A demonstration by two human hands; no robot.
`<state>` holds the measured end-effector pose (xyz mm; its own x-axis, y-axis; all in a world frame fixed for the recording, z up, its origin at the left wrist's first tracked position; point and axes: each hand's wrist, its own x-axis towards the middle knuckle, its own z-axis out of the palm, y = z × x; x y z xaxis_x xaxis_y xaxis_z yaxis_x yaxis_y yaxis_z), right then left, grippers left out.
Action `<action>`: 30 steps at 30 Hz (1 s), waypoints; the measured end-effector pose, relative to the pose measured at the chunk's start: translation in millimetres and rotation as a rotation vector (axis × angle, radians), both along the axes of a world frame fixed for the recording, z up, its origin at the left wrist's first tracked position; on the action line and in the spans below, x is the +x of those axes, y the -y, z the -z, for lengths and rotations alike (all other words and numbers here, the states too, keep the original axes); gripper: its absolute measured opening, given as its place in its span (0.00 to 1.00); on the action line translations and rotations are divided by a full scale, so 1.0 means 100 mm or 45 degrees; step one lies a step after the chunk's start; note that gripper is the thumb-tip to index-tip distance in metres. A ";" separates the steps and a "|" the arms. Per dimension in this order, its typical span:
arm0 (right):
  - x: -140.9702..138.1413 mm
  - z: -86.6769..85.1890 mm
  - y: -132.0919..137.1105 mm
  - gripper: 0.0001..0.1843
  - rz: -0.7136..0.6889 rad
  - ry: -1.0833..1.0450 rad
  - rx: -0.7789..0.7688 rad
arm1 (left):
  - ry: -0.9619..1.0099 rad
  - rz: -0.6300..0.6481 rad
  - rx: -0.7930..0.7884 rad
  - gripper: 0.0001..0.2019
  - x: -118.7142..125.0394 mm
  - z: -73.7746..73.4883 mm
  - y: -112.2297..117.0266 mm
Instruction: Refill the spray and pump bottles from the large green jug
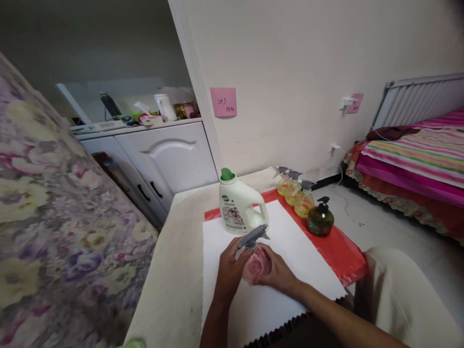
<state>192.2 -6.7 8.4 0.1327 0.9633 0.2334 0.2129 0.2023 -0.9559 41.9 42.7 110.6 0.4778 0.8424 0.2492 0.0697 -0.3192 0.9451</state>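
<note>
Between both hands is a spray bottle (pixel 258 265) with a pinkish round body and a grey trigger head, above the white sheet. My left hand (pixel 232 258) closes round its neck and left side, thumb near the grey head. From the right, my right hand (pixel 277 270) wraps the body with curved fingers. Just behind stands a large white detergent jug (pixel 235 208) with its handle to the right and a green piece (pixel 226 174) at its mouth. Part of the spray bottle's body is hidden by my fingers.
Several yellow spray bottles (pixel 304 204) line the table's right side, beside a dark green pump bottle (pixel 320 220). They stand on a red sheet (pixel 342 258) partly under the white sheet (pixel 290 241). A floral curtain (pixel 65 232) hangs left; a bed (pixel 416 164) is at right.
</note>
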 end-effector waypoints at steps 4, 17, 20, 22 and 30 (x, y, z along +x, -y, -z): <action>0.00 0.00 0.00 0.50 -0.018 -0.022 0.005 | -0.005 0.075 -0.095 0.16 -0.05 0.00 -0.02; 0.00 0.06 -0.01 0.52 0.039 -0.016 -0.053 | 0.086 -0.091 -0.016 0.09 0.07 0.15 -0.01; 0.00 0.09 -0.02 0.53 0.034 -0.026 -0.057 | 0.120 -0.031 -0.116 0.14 0.03 0.19 -0.02; 0.00 0.10 -0.01 0.53 0.030 -0.029 -0.048 | 0.126 0.010 -0.165 0.14 0.00 0.22 -0.03; 0.01 0.11 -0.02 0.52 0.035 0.009 -0.052 | 0.088 -0.127 0.023 0.12 0.09 0.20 0.00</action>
